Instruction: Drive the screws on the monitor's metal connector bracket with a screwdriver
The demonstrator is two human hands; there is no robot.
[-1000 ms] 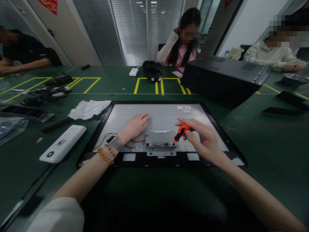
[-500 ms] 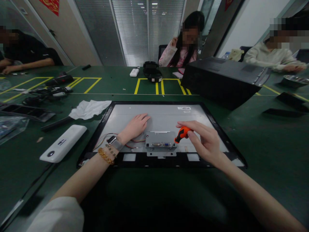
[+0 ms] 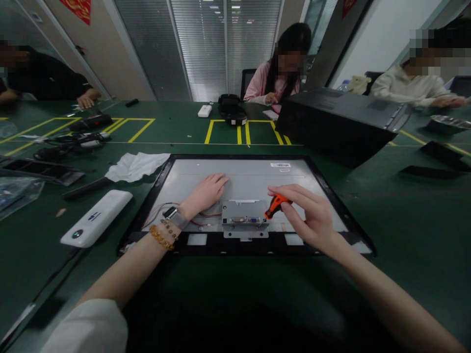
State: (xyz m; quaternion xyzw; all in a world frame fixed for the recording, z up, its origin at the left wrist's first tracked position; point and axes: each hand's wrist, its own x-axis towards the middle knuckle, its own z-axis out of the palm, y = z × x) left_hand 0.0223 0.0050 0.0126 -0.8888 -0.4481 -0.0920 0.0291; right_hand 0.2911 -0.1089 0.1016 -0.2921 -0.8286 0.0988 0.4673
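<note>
An opened display panel point(image 3: 250, 169) with a black frame lies back side up on the green table. Near its lower middle is a metal bracket point(image 3: 245, 211) with a white and a blue port, and thin wires run in from its left. My left hand point(image 3: 208, 196) rests flat on the panel's grey metal, just left of the bracket, fingers spread and holding nothing. My right hand point(image 3: 309, 211) grips an orange and black screwdriver point(image 3: 276, 205) by its handle, tilted, its tip down at the bracket's right end beside the blue port.
Left of the panel lie a white device point(image 3: 97, 218) with a cable, a crumpled tissue point(image 3: 140, 165) and black cables point(image 3: 69, 142). A large black box point(image 3: 338, 122) stands behind at right. Three people sit across the table; a person's hand point(image 3: 87, 99) rests at the far left.
The screwdriver handle has turned and shifted slightly left, with my right fingers moving along. My left hand has not moved. Across the table, one person lowered a hand and another reached right.
</note>
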